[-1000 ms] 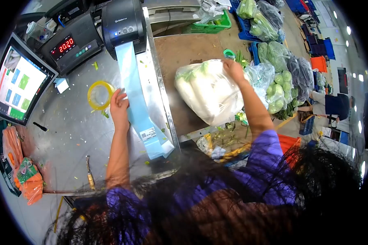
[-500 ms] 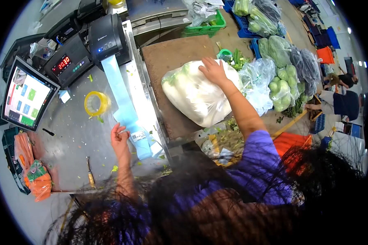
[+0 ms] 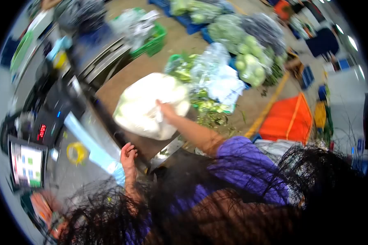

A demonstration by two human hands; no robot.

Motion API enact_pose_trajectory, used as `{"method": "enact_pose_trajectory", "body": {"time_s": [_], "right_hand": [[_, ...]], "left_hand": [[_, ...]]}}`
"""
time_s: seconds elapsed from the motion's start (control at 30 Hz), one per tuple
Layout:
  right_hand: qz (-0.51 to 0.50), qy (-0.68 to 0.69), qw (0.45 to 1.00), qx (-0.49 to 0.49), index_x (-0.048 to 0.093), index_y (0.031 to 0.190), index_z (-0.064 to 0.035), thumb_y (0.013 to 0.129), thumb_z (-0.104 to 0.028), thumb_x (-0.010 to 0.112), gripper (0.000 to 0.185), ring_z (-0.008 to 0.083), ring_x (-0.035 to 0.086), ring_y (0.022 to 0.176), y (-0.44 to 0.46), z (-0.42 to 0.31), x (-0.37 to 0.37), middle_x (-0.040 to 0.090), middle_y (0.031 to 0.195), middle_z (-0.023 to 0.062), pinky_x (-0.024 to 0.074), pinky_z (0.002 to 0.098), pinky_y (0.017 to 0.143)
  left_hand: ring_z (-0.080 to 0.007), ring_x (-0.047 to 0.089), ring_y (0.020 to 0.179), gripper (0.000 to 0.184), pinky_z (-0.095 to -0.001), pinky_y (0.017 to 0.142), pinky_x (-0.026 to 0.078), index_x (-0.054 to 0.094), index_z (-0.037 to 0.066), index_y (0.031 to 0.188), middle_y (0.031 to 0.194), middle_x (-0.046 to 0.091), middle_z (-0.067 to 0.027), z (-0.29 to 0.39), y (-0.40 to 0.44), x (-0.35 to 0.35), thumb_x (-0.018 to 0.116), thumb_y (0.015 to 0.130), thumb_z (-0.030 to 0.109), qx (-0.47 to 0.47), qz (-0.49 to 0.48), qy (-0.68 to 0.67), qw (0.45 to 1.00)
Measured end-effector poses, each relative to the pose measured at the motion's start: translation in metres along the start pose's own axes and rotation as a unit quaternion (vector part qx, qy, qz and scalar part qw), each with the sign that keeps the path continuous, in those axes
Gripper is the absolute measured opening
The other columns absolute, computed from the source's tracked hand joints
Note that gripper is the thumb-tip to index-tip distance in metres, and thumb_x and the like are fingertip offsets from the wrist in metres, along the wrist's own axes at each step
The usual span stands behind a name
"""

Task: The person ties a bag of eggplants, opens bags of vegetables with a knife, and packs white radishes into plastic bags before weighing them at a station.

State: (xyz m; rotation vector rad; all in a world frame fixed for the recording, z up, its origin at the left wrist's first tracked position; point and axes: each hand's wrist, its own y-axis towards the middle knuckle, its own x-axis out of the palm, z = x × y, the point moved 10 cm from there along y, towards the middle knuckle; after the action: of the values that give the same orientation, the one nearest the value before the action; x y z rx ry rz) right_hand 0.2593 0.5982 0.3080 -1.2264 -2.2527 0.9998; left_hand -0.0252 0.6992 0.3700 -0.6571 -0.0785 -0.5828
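A large clear plastic bag [image 3: 141, 102] full of long white vegetables, tinged green at one side, lies on the brown board of the scale [image 3: 106, 92]. My right hand [image 3: 166, 112] is closed on gathered plastic at the top of this bag, though motion blurs the fingers. My left hand [image 3: 129, 157] hovers by the counter's edge, fingers loosely curled and apart, with nothing in them. Just left of it, a pale blue label strip [image 3: 95, 153] trails from the black label printer [image 3: 61, 100] across the metal counter.
Yellow tape [image 3: 76, 153] and a touchscreen [image 3: 27, 163] stand on the left. Beyond the board are a green crate [image 3: 154, 43], bagged green vegetables [image 3: 249, 65] and loose leaves [image 3: 210, 106]. An orange sack [image 3: 286, 118] lies at right. People work in the background.
My view has turned right. My right hand has gone from lying flat on the bag to gripping its plastic. The left hand has come away from the label strip toward the board.
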Motion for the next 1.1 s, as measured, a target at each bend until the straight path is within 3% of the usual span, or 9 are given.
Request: {"method": "enact_pose_trajectory", "body": {"time_s": [0.03, 0.07, 0.23, 0.43, 0.63, 0.8, 0.9, 1.03, 1.1], "right_hand": [[-0.006, 0.123, 0.986, -0.112, 0.056, 0.101, 0.0061, 0.083, -0.037, 0.06, 0.047, 0.0204, 0.055, 0.078, 0.029, -0.002, 0.003, 0.058, 0.089, 0.0105, 0.0463, 0.0361, 0.07], [0.008, 0.14, 0.986, -0.088, 0.055, 0.103, 0.0081, 0.083, -0.035, 0.06, 0.048, 0.0216, 0.056, 0.081, 0.036, 0.0, -0.005, 0.059, 0.093, 0.0128, 0.047, 0.0357, 0.072], [0.034, 0.128, 0.991, 0.014, 0.053, 0.105, 0.0121, 0.084, -0.032, 0.058, 0.049, 0.0229, 0.058, 0.085, 0.024, -0.006, -0.051, 0.059, 0.098, 0.0161, 0.0476, 0.0334, 0.07], [0.044, 0.195, 0.98, 0.012, 0.052, 0.104, 0.012, 0.084, -0.032, 0.055, 0.048, 0.02, 0.058, 0.083, 0.011, -0.004, -0.068, 0.06, 0.093, 0.014, 0.0468, 0.0322, 0.069], [0.061, 0.241, 0.969, -0.007, 0.055, 0.098, 0.0098, 0.081, -0.024, 0.055, 0.038, 0.0186, 0.059, 0.079, -0.018, 0.023, -0.078, 0.06, 0.087, 0.0114, 0.0467, 0.0316, 0.066], [0.036, 0.238, 0.969, -0.053, 0.059, 0.09, 0.0067, 0.078, -0.021, 0.056, 0.03, 0.013, 0.051, 0.06, -0.077, 0.022, -0.112, 0.059, 0.074, 0.0063, 0.0392, 0.0302, 0.053], [0.105, 0.127, 0.986, 0.013, 0.059, 0.088, 0.0069, 0.078, -0.022, 0.056, 0.03, 0.0138, 0.052, 0.062, -0.086, 0.062, -0.149, 0.058, 0.074, 0.0076, 0.0394, 0.0302, 0.053], [0.057, 0.124, 0.99, -0.03, 0.059, 0.093, 0.0098, 0.078, -0.022, 0.056, 0.035, 0.0179, 0.055, 0.07, -0.143, 0.046, -0.184, 0.059, 0.079, 0.0119, 0.043, 0.0312, 0.057], [0.07, -0.001, 0.995, -0.068, 0.058, 0.094, 0.0102, 0.077, -0.023, 0.057, 0.037, 0.0186, 0.056, 0.071, -0.167, 0.039, -0.22, 0.06, 0.081, 0.0124, 0.0441, 0.031, 0.059]], "left_hand": [[-0.0122, 0.055, 0.082, 0.036, -0.0232, 0.07, 0.047, 0.049, 0.006, 0.117, 0.103, 0.056, -0.0051, -0.012, 0.013, 0.019, 0.055, 0.082, 0.003, -0.021, -0.015, -0.02, 0.999], [-0.012, 0.055, 0.082, 0.036, -0.0226, 0.07, 0.047, 0.049, 0.007, 0.117, 0.103, 0.056, -0.0043, -0.033, 0.023, 0.03, 0.055, 0.082, 0.004, -0.108, 0.049, 0.01, 0.993], [-0.0133, 0.054, 0.087, 0.037, -0.0299, 0.076, 0.045, 0.047, 0.01, 0.12, 0.11, 0.053, -0.0023, -0.061, 0.059, 0.054, 0.055, 0.084, 0.013, -0.038, 0.046, 0.009, 0.998], [-0.0143, 0.054, 0.086, 0.037, -0.0283, 0.076, 0.045, 0.045, 0.009, 0.122, 0.113, 0.053, -0.0045, -0.087, 0.122, 0.023, 0.052, 0.087, 0.015, -0.096, 0.172, 0.035, 0.98], [-0.0142, 0.054, 0.086, 0.037, -0.028, 0.076, 0.045, 0.045, 0.009, 0.123, 0.112, 0.053, -0.0046, -0.093, 0.149, 0.061, 0.052, 0.087, 0.015, -0.08, 0.122, 0.004, 0.989], [-0.014, 0.054, 0.086, 0.037, -0.0278, 0.076, 0.044, 0.045, 0.008, 0.123, 0.111, 0.053, -0.0046, -0.094, 0.131, 0.095, 0.052, 0.087, 0.016, -0.083, 0.061, 0.013, 0.995], [-0.014, 0.054, 0.086, 0.037, -0.0276, 0.076, 0.044, 0.045, 0.008, 0.123, 0.111, 0.054, -0.0047, -0.105, 0.107, 0.126, 0.052, 0.088, 0.016, -0.101, 0.012, 0.022, 0.995], [-0.0139, 0.054, 0.086, 0.037, -0.0274, 0.076, 0.044, 0.044, 0.008, 0.123, 0.11, 0.054, -0.0047, -0.137, 0.054, 0.177, 0.052, 0.088, 0.016, -0.143, -0.072, 0.031, 0.987], [-0.0138, 0.054, 0.086, 0.037, -0.0273, 0.076, 0.044, 0.044, 0.008, 0.123, 0.11, 0.054, -0.0047, -0.155, 0.02, 0.208, 0.052, 0.088, 0.017, -0.174, -0.115, 0.043, 0.977]]}}
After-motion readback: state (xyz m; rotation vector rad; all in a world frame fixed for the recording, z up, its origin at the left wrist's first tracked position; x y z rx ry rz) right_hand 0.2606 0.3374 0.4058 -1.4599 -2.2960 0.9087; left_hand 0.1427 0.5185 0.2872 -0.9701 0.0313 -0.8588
